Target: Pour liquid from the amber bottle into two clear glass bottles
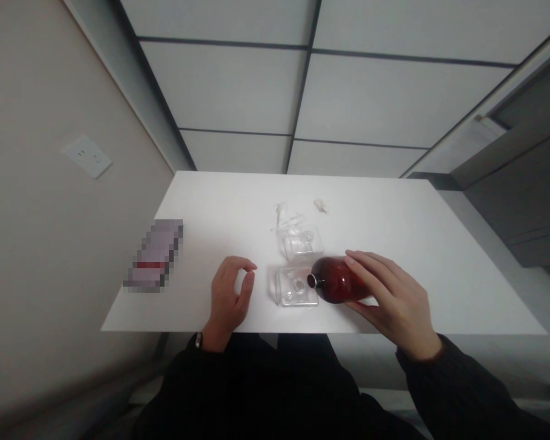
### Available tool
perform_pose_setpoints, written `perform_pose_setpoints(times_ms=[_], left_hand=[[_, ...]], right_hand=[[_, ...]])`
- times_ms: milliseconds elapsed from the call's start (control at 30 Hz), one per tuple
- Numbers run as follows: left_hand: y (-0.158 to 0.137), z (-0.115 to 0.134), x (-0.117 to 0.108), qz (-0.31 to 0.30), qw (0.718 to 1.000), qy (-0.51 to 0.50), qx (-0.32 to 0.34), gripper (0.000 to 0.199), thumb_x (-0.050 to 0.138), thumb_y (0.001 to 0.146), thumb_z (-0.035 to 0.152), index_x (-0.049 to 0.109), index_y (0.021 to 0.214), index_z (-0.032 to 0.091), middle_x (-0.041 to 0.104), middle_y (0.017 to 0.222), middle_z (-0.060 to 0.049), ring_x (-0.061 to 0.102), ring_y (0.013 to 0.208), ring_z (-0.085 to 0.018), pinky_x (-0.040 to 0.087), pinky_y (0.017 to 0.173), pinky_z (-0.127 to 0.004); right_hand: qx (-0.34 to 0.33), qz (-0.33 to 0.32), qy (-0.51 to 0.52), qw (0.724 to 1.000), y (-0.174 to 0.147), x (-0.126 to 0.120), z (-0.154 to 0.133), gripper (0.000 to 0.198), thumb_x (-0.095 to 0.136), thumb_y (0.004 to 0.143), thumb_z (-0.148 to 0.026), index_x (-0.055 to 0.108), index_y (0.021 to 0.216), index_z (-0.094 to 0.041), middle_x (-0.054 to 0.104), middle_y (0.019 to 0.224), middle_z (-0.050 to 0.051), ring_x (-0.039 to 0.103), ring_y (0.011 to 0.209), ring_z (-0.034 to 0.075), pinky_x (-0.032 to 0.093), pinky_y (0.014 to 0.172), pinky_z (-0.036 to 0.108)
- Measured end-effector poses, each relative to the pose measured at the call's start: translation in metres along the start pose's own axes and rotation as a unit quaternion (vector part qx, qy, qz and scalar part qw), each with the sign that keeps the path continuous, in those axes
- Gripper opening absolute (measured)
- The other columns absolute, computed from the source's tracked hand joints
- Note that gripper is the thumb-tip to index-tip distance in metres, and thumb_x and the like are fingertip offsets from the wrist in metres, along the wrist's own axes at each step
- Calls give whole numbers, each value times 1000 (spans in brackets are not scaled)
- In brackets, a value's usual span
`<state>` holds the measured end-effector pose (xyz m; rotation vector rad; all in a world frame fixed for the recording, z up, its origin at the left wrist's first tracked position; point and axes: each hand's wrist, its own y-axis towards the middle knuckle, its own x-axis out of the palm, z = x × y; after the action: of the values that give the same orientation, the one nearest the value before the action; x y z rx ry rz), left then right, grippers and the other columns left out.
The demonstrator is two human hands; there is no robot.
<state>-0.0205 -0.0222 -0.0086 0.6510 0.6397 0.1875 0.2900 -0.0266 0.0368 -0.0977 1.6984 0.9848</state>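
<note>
My right hand (396, 302) grips a dark red bottle (337, 281), tipped on its side with its open mouth pointing left over a small clear glass bottle (294, 287) on the white table (440, 256). A second clear glass bottle (302, 242) stands just behind it. My left hand (231, 299) rests near the table's front edge, left of the glass bottles, fingers loosely curled and holding nothing.
Small clear plastic pieces (288, 215) and a tiny scrap (321, 205) lie farther back on the table. A blurred flat object (153, 255) sits at the left edge. A wall with a socket (87, 156) runs along the left; dark cabinets (522, 183) stand at right.
</note>
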Motion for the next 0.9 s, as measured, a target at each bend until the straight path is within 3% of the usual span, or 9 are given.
perform_pose_setpoints(times_ms=[433,733,900], left_hand=[[-1,0,0,1,1000,-4,-2,13,49,106,21,59,98,21,67,90,-1,65,84,-16,53,79,-29],[-1,-1,1,6,1000,-5,9,11,50,105,19,59,98,21,65,90,0,64,83,-14,52,78,-27],[-1,-1,1,5,1000,-6,9,12,50,106,19,59,98,21,65,89,0,63,83,-14,51,77,-27]], right_hand=[[-30,-6,-34,999,4,-4,0,83,71,97,-24,30,169,-23,69,137,15,68,117,32,63,94,48],[-46,1,-46,998,6,-7,0,64,77,91,-16,54,150,-13,70,134,18,67,116,33,62,94,48],[-50,0,-54,997,8,-7,0,55,78,90,-16,59,141,-11,70,133,18,67,115,34,62,94,48]])
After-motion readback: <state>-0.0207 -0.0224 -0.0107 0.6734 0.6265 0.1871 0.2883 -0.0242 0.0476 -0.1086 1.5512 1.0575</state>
